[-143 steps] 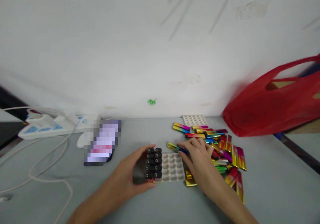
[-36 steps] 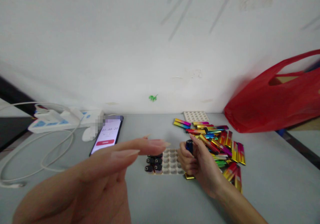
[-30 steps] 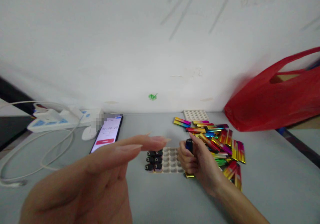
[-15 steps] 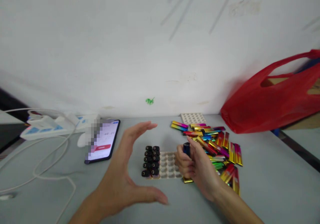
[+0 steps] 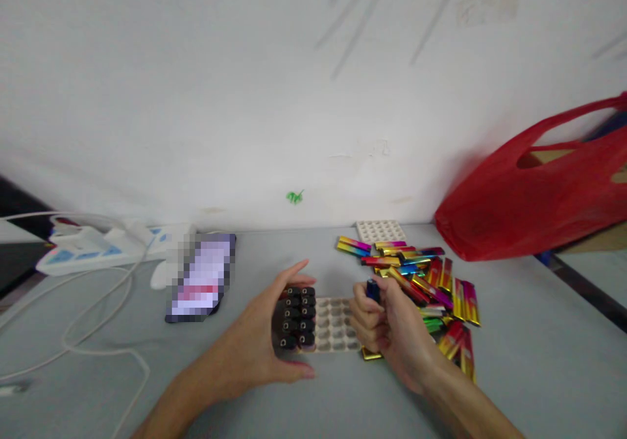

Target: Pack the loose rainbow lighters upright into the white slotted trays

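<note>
Blue lighter [image 5: 372, 289] is in my right hand [image 5: 392, 334]; fist closed around its body, long axis upright with a slight lean, only the dark top poking out above my knuckles; it is up off the counter [image 5: 539, 360].

The pale socket tray [image 5: 337, 334] lies just to the left of that fist, so close I cannot tell whether my knuckles touch its right edge; its bare sockets are on the side nearest the lighter.

Two columns of black-capped lighters [image 5: 296, 318] stand upright on the tray's left side; they sit between the bare sockets and my left hand [image 5: 264, 341].

That left hand is open and cupped, holding nothing; fingers curve over the far end of the columns, thumb lies along the near edge; contact is hard to judge from here.

So the right hand is the nearer one to the bare sockets; they lie left of and below the lighter.

Behind my right wrist, the pile of shiny coloured lighters [image 5: 441, 289] lies flat and jumbled on the counter; a second tray [image 5: 379, 230] is beyond it by the wall; the red bag [image 5: 533, 204] is off to the right; the phone [image 5: 200, 279] is off to the left.
</note>
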Tool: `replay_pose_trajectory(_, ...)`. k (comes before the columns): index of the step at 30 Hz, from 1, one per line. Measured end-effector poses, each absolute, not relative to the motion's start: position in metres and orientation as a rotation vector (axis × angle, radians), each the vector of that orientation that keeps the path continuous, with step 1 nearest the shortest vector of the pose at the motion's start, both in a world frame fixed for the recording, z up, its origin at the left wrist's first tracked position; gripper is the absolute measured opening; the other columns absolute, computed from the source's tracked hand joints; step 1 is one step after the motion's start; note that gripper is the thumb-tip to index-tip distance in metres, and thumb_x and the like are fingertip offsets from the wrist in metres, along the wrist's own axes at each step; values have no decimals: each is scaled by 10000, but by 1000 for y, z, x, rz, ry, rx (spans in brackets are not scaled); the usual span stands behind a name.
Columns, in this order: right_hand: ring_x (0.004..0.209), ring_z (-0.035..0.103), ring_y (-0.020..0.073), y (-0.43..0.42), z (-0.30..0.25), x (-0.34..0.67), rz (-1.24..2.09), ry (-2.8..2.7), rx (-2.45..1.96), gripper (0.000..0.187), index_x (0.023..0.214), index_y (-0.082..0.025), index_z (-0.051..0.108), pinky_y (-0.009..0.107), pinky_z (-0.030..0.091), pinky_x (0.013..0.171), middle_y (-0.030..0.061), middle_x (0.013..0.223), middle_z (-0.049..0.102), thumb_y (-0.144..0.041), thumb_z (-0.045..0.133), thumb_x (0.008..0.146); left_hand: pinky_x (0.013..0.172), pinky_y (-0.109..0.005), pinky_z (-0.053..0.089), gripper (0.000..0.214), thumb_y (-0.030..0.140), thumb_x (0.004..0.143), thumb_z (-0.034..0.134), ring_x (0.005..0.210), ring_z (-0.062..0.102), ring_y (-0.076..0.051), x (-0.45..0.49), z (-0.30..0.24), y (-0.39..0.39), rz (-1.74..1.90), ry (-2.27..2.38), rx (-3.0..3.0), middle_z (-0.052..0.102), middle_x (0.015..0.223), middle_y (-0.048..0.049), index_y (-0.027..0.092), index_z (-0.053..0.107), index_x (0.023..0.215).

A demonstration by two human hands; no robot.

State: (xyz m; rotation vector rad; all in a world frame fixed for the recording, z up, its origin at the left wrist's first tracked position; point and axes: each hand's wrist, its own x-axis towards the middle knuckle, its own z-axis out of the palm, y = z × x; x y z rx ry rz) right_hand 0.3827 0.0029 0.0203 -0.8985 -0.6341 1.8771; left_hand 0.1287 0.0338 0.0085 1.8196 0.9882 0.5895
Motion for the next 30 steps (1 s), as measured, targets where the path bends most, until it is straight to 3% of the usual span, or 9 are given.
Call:
replay_pose_trajectory(6, 522, 52, 76, 5, 21, 384, 1918, -642, -900, 672, 681, -242, 379, 247, 33, 456, -121, 604, 194, -779, 738, 867, 1203, -511, 562, 1238, 154, 700, 1007, 1286, 727, -312, 130, 4, 37, 596, 972, 1771, 586, 1585, -83, 419, 316, 1694)
replay_pose_trajectory(12, 521, 58, 74, 6, 21, 386, 1921, -622, -902, 674, 691, -239, 389, 225, 51, 440, -120, 606, 213, -770, 763, 868, 1147, -476, 601, 1207, 185, 695, 992, 1217, 761, -307, 132, 7, 38, 573, 1010, 1816, 668, 1483, -66, 403, 341, 1688)
replay_pose_trajectory(30, 520, 92, 81, 5, 21, 386, 1918, -654, -923, 650, 719, -234, 423, 233, 81, 464, -117, 609, 212, -790, 711, 898, 1161, -443, 573, 1132, 258, 719, 978, 1283, 729, -323, 131, 7, 38, 508, 1082, 1960, 708, 1457, -47, 376, 378, 1673)
